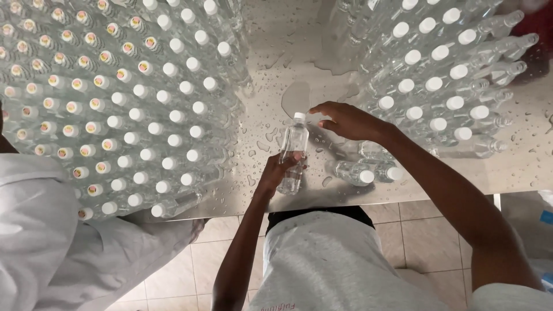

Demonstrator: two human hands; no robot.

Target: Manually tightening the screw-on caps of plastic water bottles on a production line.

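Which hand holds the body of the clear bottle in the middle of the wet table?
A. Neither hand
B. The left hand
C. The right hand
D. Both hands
B: the left hand grips the bottle around its body, while the right hand only reaches its fingertips to the white cap.

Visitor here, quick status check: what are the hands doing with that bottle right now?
Left hand grips clear bottle upright. Right hand fingertips at its white cap. Wet table, capped bottles massed either side, none blocking.

Light grey T-shirt with faint print, short sleeves, bare forearms
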